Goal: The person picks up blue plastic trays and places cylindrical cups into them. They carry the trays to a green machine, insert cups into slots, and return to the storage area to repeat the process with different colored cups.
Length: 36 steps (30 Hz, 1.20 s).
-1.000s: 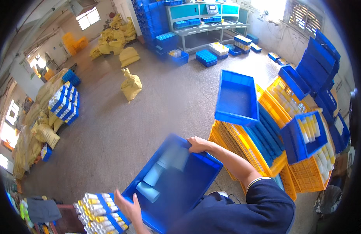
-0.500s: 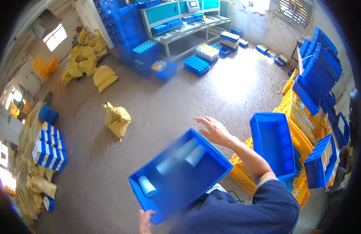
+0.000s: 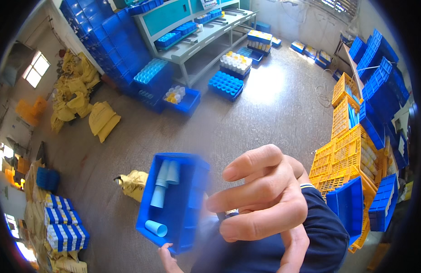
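Note:
A blue plastic bin (image 3: 186, 214) is tilted up on its side in front of me, partly blurred. Several light-blue cups (image 3: 157, 197) lie inside it, some of them against each other and one apart at the lower end. My left hand (image 3: 167, 258) grips the bin's lower edge, its thumb on the rim. Close to the camera, my right hand (image 3: 265, 195) looms large with bent, separated fingers. It is raised to the right of the bin, and I see nothing held in it. A small dark patch shows between its fingers, too unclear to name.
Yellow crates (image 3: 340, 157) and blue bins (image 3: 346, 209) are stacked on the right. Beyond the bin, a tied yellow sack (image 3: 134, 184) stands on the floor. A workbench (image 3: 192, 51) and filled trays (image 3: 226, 85) are at the back. Blue-and-white packs (image 3: 67, 236) are stacked at left.
My right hand has come up from beyond the bin's far side toward the camera. The bin has swung left and tilted more steeply, with the cups still in it. My view has shifted.

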Motion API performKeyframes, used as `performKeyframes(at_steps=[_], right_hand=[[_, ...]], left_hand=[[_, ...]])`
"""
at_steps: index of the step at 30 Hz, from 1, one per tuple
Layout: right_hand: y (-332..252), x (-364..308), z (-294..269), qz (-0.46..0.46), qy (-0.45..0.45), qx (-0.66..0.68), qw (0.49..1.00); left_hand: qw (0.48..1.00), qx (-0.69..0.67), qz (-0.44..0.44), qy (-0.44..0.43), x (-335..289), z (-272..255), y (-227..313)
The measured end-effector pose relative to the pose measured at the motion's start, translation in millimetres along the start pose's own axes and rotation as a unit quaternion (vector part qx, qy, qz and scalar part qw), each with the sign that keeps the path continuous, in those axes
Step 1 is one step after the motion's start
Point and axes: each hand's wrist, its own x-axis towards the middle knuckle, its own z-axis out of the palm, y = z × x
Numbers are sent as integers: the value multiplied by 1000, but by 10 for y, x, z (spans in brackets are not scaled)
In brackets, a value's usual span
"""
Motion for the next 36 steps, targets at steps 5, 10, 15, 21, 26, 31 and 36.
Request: performKeyframes(at_steps=[5, 10, 15, 21, 26, 31, 36], right_hand=[[1253, -790, 597, 20, -18, -21, 999], [2502, -1289, 989, 111, -23, -42, 993], [3674, -1797, 1016, 140, -51, -136, 979], [4685, -2675, 1287, 212, -10, -144, 966], [5845, -3414, 1353, 185, -28, -110, 976], [6526, -3915, 1412, 338, -7, -124, 933], [6779, -4424, 1489, 509, -76, -288, 808]], left_hand=[[999, -28, -28, -3, 1278, 177, 1140], [999, -32, -42, -5, 2363, 294, 2635], [999, -32, -31, -6, 3377, 598, 4229], [995, -92, -19, 28, 4625, 1123, 5497], [989, -144, 7, 37, 5368, 1772, 6647], [990, -135, 22, 34, 5855, 2383, 7657], [993, -82, 42, 72, 6799, 2983, 8705]])
